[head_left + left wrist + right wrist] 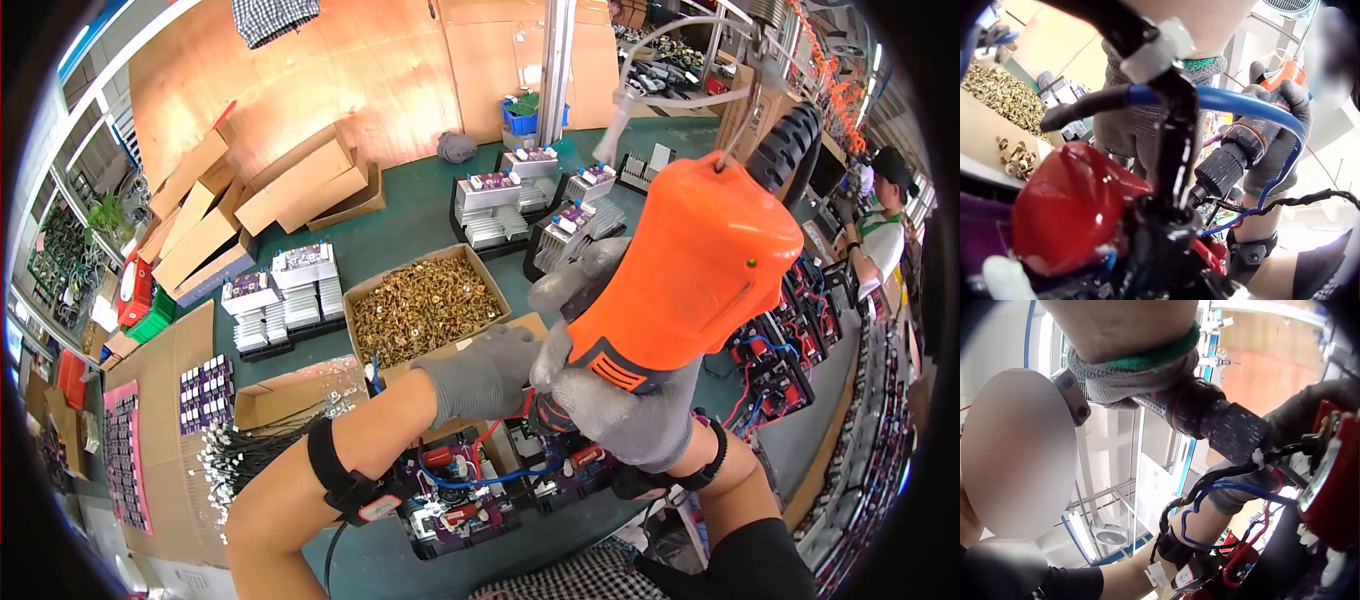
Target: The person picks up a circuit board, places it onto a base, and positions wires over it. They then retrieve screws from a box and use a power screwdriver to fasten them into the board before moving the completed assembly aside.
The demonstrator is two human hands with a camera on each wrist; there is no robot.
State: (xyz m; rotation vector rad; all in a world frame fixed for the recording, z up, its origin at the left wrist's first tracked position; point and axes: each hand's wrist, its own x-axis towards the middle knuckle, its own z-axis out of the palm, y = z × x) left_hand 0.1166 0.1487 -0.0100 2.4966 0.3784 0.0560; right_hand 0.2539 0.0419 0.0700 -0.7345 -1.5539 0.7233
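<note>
An orange power screwdriver is gripped in the gloved right hand, its black chuck pointing down at a circuit assembly with red parts and blue and red wires. Beside the tool's tip, the gloved left hand reaches in over the assembly, its fingertips hidden in the head view. In the left wrist view its fingers point down behind a blue wire. The right wrist view shows the chuck close to a red component; the tip's contact point is hidden.
A box of brass-coloured screws stands beyond the left hand. Heatsink modules stand behind and left. White-tipped cables lie by the left forearm. More wired assemblies are at right, where another person works. A hose hangs above.
</note>
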